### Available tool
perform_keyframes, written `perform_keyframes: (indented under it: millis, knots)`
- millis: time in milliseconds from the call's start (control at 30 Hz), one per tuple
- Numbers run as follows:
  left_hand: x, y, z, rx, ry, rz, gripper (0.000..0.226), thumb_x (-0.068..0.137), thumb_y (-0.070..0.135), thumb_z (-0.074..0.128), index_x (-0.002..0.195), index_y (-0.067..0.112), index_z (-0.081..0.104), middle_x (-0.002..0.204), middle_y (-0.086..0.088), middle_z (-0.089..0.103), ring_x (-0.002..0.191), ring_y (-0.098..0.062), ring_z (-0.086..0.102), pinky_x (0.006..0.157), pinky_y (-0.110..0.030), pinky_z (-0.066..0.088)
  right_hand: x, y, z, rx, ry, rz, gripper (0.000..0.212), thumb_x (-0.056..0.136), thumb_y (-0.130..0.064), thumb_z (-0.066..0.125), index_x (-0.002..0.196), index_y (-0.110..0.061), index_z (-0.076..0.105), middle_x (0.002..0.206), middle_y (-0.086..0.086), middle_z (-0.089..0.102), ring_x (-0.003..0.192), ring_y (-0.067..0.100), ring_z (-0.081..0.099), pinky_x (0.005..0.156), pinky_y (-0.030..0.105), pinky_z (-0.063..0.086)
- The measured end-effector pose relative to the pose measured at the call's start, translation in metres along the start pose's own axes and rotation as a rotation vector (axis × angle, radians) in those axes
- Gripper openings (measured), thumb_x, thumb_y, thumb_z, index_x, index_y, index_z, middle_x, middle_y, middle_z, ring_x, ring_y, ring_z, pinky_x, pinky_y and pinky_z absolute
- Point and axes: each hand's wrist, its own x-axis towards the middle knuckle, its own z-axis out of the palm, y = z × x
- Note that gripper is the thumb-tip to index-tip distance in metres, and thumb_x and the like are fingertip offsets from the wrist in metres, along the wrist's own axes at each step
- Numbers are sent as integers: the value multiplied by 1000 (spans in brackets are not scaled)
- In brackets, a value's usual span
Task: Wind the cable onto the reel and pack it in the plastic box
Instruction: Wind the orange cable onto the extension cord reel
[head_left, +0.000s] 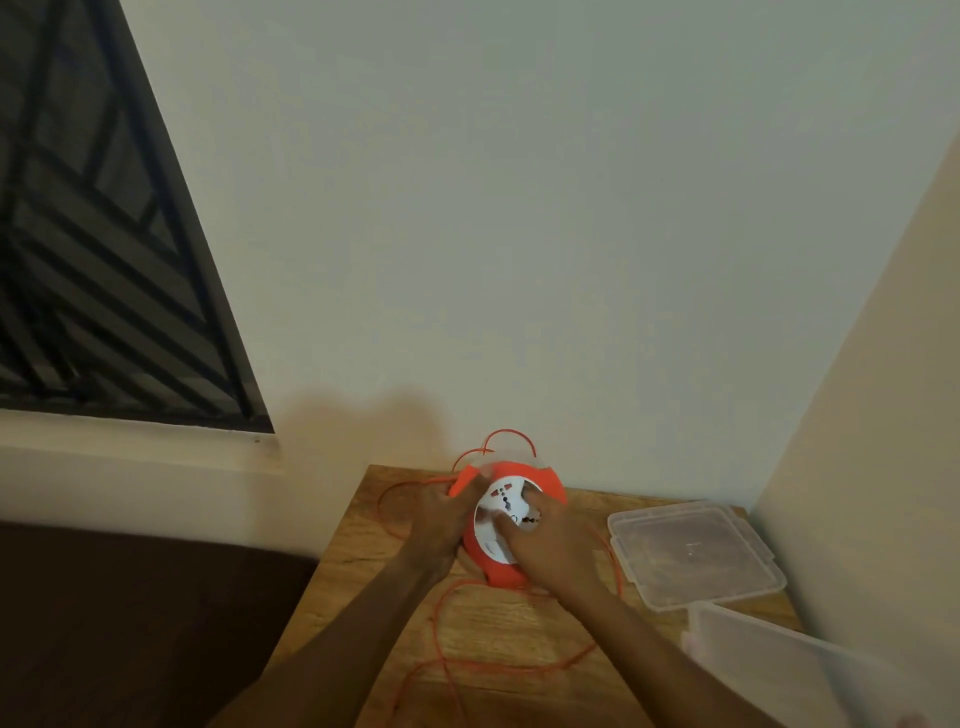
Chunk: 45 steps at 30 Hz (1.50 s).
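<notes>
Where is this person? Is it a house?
Probably a room at home: a small wooden table pushed into a corner of plain walls, beside a barred window.

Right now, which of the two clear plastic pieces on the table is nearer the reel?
The flat clear lid, lying just right of the orange reel. The deeper clear box sits closer to the camera, at the table's near right corner.

No readable text, label, brand or number anywhere in view. White face of reel (500, 512) carries only socket holes and small dark marks, too blurred to read as letters. Clear lid (691, 551), right of reel, shows faint moulded mark at centre, illegible. Plastic box (769, 660), nearer than lid, shows no print.
</notes>
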Motion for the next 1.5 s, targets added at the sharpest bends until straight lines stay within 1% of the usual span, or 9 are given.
perform_keyframes:
  millis: [133, 267, 400, 633, 833, 1067, 1267, 1367, 1500]
  knots:
    - [5, 7, -3, 16, 7, -69, 47, 84, 44, 78, 103, 1, 78, 98, -19, 81, 91, -41, 78, 73, -47, 66, -2, 2, 3, 125, -116, 32, 79, 79, -46, 70, 147, -23, 39, 139, -4, 56, 115, 15, 57, 60, 3, 29]
    - [13, 22, -10, -26, -29, -86, 42, 77, 52, 77, 94, 14, 82, 99, -18, 81, 89, -39, 79, 76, -53, 65, -6, -10, -22, -333, -10, -330, 58, 83, -41, 58, 139, -30, 46, 110, -5, 71, 91, 14, 67, 66, 24, 54]
    - [24, 38, -22, -32, -57, -101, 42, 86, 50, 72, 105, 12, 76, 98, -15, 82, 83, -33, 80, 60, -39, 65, 8, -17, -41, -708, -151, -772, 51, 82, -16, 69, 130, -31, 58, 146, 9, 46, 112, 29, 60, 73, 39, 57]
    - [41, 56, -29, 58, -113, -105, 53, 87, 52, 71, 115, 7, 72, 104, -18, 80, 84, -35, 80, 63, -41, 64, 33, -45, -55, -983, -242, -980, 51, 90, -15, 62, 135, -36, 52, 148, 16, 34, 106, 37, 59, 62, 40, 53]
    - [50, 80, -31, 96, -131, -59, 63, 75, 61, 72, 113, 10, 74, 106, -18, 80, 83, -34, 80, 62, -40, 65, 41, -66, -64, -1018, -168, -1014, 49, 92, -19, 60, 137, -33, 47, 148, 16, 35, 106, 36, 59, 65, 40, 52]
    - [50, 86, -29, 121, -150, -64, 66, 90, 52, 69, 128, -2, 66, 123, -30, 71, 112, -51, 68, 100, -66, 53, 41, -70, -69, -1068, -159, -1000, 55, 87, -20, 64, 137, -33, 45, 134, 18, 47, 87, 33, 62, 56, 36, 47]
    - [51, 75, -27, 117, -150, -90, 63, 92, 52, 67, 129, 2, 66, 120, -25, 74, 110, -48, 71, 98, -63, 56, 30, -60, -58, -1026, -43, -900, 65, 81, -31, 74, 139, -35, 45, 107, 14, 63, 82, 29, 66, 52, 32, 36]
    - [51, 70, -25, 112, -187, -98, 72, 76, 61, 73, 125, 8, 69, 118, -20, 77, 101, -40, 76, 87, -53, 63, 23, -56, -43, -890, -37, -769, 80, 76, -35, 78, 145, -31, 38, 117, 18, 62, 91, 33, 67, 60, 38, 54]
    - [52, 58, -28, 129, -203, -108, 72, 72, 63, 75, 120, 9, 73, 113, -18, 79, 97, -39, 77, 85, -51, 63, 20, -53, -34, -790, -72, -638, 82, 81, -36, 73, 150, -35, 30, 129, 15, 57, 103, 33, 65, 71, 40, 56]
